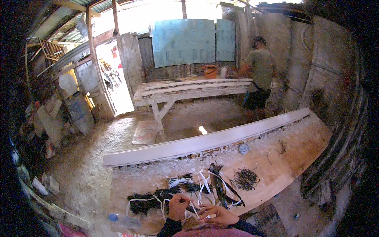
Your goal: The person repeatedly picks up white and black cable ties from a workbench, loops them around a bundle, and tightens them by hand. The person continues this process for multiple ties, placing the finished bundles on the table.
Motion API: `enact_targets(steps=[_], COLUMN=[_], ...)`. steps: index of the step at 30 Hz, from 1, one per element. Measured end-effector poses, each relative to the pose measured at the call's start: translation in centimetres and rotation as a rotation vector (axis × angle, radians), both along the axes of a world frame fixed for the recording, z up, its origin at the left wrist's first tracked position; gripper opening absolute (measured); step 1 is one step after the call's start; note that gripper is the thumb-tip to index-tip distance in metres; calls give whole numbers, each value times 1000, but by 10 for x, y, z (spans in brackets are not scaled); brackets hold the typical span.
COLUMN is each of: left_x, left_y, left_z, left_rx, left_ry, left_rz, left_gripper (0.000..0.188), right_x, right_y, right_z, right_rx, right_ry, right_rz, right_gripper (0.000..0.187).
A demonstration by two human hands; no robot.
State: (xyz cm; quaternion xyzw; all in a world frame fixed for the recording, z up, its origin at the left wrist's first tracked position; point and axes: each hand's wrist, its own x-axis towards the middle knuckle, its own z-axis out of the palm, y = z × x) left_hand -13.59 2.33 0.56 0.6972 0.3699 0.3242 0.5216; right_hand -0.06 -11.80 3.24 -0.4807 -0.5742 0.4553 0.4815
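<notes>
At the near edge of the table, my left hand [178,206] is closed in a pinch beside a bundle of black strands [144,203]. My right hand [218,215] lies just to its right, its fingers bent round a narrow white strip [194,208]. This strip runs between the two hands, with something dark beside it that I cannot make out. Whether the left fingers grip the strip too is too small to tell. Beyond my hands lie a bundle of white and black cords [181,181], a loop of white strip [204,185] and a long black bundle [222,185].
A tangled black coil [245,179] and a small round bluish thing [243,148] lie farther right. A long white moulding [209,140] borders the table's far side. A clear bottle [125,221] lies near left. Another person [259,71] stands by the back workbench [193,91].
</notes>
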Motion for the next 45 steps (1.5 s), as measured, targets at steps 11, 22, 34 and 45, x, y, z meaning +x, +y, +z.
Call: enact_targets(steps=[11,22,34,45], left_x=[4,17,50,142], left_y=[-19,-16,3,-157], left_z=[-21,-51,-56,-94], left_rx=[9,157,281,279], left_ry=[-207,-107,46,18], left_rz=[-658,-493,370,190], left_gripper=[6,17,16,8], right_x=[33,70,93,228], right_y=[27,33,46,-31], right_z=[-19,-36,-45,-110], right_rx=[-65,4,-222,-48], right_ry=[-110,-666,196,171], right_rz=[-690,-648,419,258], right_gripper=[12,16,25,4])
